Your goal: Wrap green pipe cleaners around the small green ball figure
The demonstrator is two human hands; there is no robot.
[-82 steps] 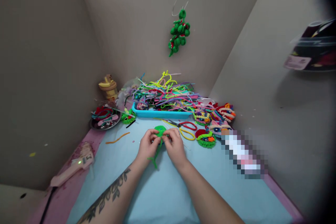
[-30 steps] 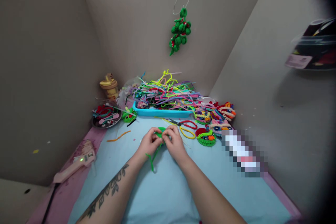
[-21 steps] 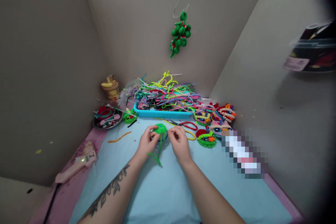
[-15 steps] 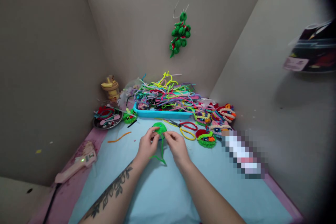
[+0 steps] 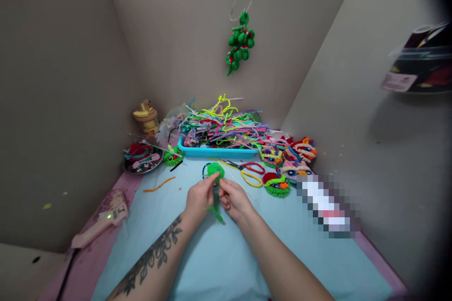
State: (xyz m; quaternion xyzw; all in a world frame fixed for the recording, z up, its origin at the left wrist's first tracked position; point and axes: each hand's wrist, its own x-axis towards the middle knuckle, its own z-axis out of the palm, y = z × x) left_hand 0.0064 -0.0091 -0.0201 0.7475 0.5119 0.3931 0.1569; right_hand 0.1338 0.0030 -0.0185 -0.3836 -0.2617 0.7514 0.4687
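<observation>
A round green piece made of fuzzy pipe cleaner (image 5: 214,170) is held up between my hands over the blue cloth. My left hand (image 5: 202,194) pinches its lower side, thumb and forefinger closed. Against it, the fingertips of my right hand (image 5: 231,196) are pressed together at its lower right edge, the other fingers curled. A loose green pipe cleaner end (image 5: 216,215) hangs below my left hand. Dark blue pipe cleaner (image 5: 204,170) shows at the left of the green piece. Just beyond lie scissors (image 5: 247,171) with one red and one yellow handle.
A blue tray (image 5: 219,153) heaped with coloured pipe cleaners stands at the back. Several finished fuzzy pieces (image 5: 277,184) lie to the right. A glue gun (image 5: 100,228) rests at left, near a round metal dish (image 5: 143,169). Green ornaments (image 5: 241,42) hang from a wire hook.
My left fingers have shifted right, close against my right fingertips, showing more of the green piece and the blue part beside it. The hanging strand now shows less.
</observation>
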